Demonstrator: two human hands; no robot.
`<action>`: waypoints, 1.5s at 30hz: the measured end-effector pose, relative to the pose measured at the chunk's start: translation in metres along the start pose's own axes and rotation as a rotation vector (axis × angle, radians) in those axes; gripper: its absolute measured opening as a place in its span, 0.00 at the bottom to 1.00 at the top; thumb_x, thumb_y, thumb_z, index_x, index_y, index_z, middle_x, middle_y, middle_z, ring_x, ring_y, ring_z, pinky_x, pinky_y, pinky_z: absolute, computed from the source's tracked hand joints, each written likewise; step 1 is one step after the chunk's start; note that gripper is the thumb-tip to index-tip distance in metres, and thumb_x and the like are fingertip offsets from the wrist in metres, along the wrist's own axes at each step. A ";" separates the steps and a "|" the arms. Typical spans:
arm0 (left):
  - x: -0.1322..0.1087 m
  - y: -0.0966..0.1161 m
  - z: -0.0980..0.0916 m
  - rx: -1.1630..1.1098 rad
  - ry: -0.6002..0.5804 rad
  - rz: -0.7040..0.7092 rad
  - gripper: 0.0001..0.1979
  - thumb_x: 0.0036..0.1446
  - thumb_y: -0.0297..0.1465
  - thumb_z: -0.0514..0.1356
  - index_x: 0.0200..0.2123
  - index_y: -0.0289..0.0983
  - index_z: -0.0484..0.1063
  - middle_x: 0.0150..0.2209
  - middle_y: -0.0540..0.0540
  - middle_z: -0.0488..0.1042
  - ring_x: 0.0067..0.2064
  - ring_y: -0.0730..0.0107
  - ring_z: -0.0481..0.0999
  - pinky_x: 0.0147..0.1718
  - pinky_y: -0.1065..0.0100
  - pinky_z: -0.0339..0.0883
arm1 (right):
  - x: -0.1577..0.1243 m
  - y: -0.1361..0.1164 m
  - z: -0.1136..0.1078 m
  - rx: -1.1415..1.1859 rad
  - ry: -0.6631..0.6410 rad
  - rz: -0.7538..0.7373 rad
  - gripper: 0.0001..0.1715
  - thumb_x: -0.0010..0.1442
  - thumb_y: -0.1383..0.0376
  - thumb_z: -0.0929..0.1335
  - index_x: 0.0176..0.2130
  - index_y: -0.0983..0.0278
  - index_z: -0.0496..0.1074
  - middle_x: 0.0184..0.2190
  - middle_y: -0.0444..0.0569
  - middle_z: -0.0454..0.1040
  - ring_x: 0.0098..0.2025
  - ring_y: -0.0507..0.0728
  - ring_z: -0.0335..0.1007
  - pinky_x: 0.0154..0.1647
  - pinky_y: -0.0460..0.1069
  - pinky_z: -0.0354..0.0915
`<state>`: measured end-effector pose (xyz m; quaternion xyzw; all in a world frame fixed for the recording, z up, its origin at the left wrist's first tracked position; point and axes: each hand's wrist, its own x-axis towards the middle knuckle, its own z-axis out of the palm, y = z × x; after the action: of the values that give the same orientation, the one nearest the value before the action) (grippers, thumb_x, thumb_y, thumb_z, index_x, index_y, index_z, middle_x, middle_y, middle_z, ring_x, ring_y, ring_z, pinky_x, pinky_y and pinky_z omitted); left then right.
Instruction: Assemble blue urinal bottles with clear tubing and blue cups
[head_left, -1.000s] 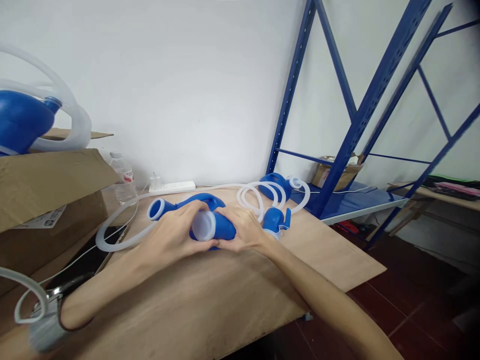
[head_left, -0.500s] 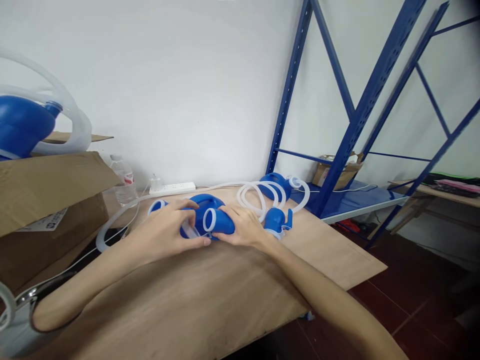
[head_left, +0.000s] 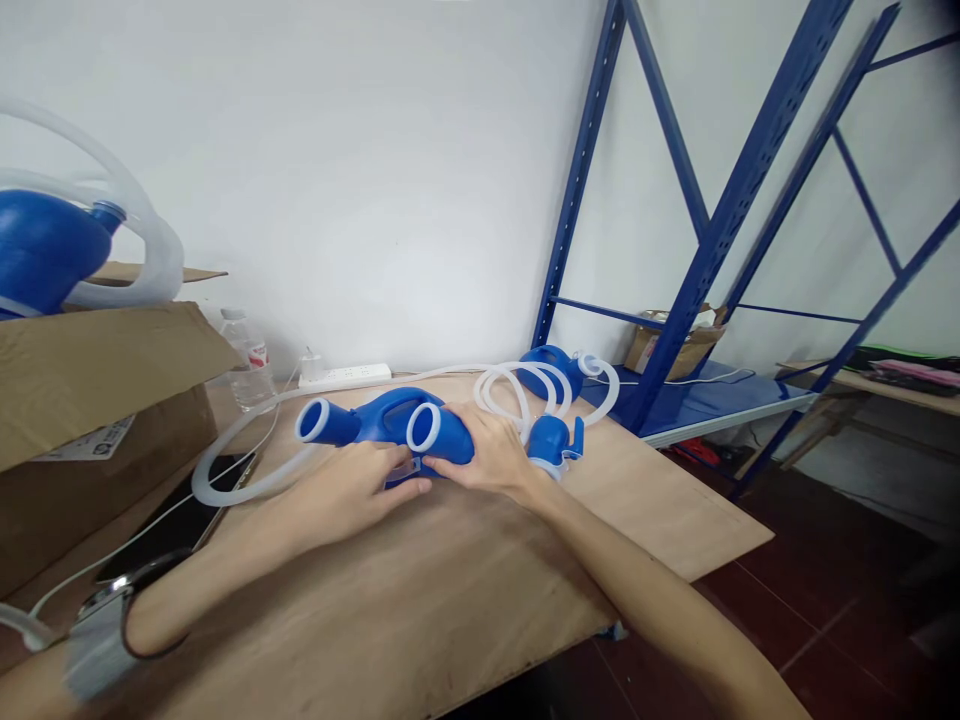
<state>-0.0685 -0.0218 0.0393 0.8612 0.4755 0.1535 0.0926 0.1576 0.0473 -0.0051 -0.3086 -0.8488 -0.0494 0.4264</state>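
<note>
My right hand is closed round a short blue plastic spout, whose white-rimmed mouth faces left. Just left of it, my left hand has bent fingers, with thumb and index at a small clear plastic piece below the rim; most of what they grip is hidden. Behind both hands lies a blue plastic bottle with a loop handle. Its open white-rimmed neck points left. To the right, another blue spout with a side flap rests on the wooden table.
White hose coils lie near another blue bottle at the back. On the left are a cardboard box with a blue bottle on top, a water bottle, a phone and a power strip. Blue shelving stands right.
My left hand has moved down and slightly right, its fingers closing in below the spout's rim. The bottle's neck on the left now shows more fully. My right hand keeps its hold.
</note>
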 end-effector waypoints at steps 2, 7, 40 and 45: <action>0.004 -0.001 0.008 -0.092 0.001 0.001 0.23 0.69 0.49 0.49 0.39 0.40 0.76 0.37 0.45 0.79 0.37 0.60 0.76 0.36 0.63 0.65 | -0.001 -0.001 0.000 0.016 0.026 -0.029 0.36 0.56 0.49 0.76 0.57 0.63 0.70 0.52 0.58 0.80 0.50 0.67 0.80 0.52 0.61 0.74; 0.011 -0.009 0.010 -0.429 -0.149 -0.017 0.19 0.66 0.45 0.53 0.36 0.39 0.76 0.40 0.45 0.82 0.45 0.59 0.79 0.47 0.61 0.71 | -0.002 0.002 -0.002 0.089 0.065 -0.083 0.36 0.56 0.47 0.75 0.56 0.62 0.70 0.49 0.57 0.81 0.49 0.66 0.80 0.51 0.60 0.75; 0.003 0.004 -0.007 -0.189 0.042 0.075 0.14 0.61 0.43 0.61 0.30 0.39 0.72 0.29 0.51 0.75 0.32 0.68 0.73 0.33 0.67 0.63 | -0.009 0.006 0.007 -0.104 -0.140 -0.216 0.37 0.57 0.48 0.73 0.58 0.67 0.71 0.50 0.61 0.79 0.47 0.68 0.80 0.46 0.59 0.74; 0.002 0.006 -0.008 -0.180 0.071 0.129 0.13 0.63 0.41 0.60 0.29 0.39 0.70 0.28 0.52 0.74 0.30 0.70 0.70 0.30 0.68 0.61 | -0.010 0.006 0.006 -0.077 -0.113 -0.259 0.38 0.58 0.48 0.72 0.60 0.66 0.69 0.51 0.61 0.79 0.48 0.68 0.79 0.47 0.60 0.74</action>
<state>-0.0661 -0.0234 0.0492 0.8722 0.4065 0.2319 0.1427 0.1614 0.0494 -0.0178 -0.2151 -0.9017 -0.1190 0.3558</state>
